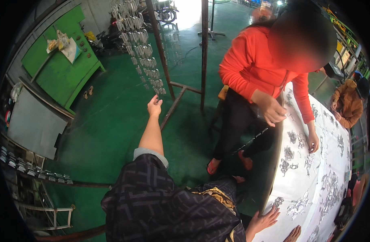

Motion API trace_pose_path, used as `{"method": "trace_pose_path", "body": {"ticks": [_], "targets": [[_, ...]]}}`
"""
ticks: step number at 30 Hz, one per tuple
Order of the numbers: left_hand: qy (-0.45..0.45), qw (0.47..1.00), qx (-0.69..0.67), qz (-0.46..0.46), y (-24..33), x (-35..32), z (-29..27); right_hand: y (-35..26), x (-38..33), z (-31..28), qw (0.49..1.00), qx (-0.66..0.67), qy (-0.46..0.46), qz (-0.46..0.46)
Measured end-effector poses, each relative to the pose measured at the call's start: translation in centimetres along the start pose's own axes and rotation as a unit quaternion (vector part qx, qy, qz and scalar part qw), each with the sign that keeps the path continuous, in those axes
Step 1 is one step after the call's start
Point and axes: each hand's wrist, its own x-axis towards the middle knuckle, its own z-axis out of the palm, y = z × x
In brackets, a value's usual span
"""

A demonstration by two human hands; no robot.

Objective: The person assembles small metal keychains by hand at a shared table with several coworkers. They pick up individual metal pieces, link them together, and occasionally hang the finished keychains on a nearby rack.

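My left arm stretches forward. The left hand (154, 106) is raised just under the lowest of several hanging strands of small metal clips (148, 62), its fingers apart and pointing up; whether a fingertip touches the bottom clip is hard to tell. At the lower right, my right hand (265, 220) lies with fingers spread on the edge of a white-covered table (273, 189). Right by its fingertips is a small heap of metal pieces (278, 202). A larger pile of pieces (299, 206) lies farther in.
A person in a red jacket (249, 52) sits at the table, handling pieces; a chain (251, 141) hangs beside them. Another hand (293, 234) rests near mine. A metal frame (204, 60) stands ahead. A green cabinet (60, 60) and a rack with clips (35, 171) are left.
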Motion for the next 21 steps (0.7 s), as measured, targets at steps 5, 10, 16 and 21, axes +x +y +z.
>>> {"method": "trace_pose_path", "body": {"ticks": [5, 10, 16, 21], "targets": [[0.059, 0.998, -0.016, 0.018, -0.7, 1.3, 0.7, 0.0, 0.1, 0.2, 1.0, 0.008, -0.003, 0.003], [0.06, 0.997, -0.03, 0.042, -0.2, 1.4, 1.9, 0.1, -0.1, 0.3, 1.0, 0.01, -0.003, 0.014], [0.063, 0.996, 0.019, 0.059, 0.6, 1.0, 1.8, -0.1, 0.1, 0.2, 1.0, 0.004, -0.007, 0.007], [0.076, 0.995, 0.043, 0.039, 1.5, 1.5, 2.4, -0.2, 0.1, 0.2, 1.0, -0.007, -0.012, 0.011]]}}
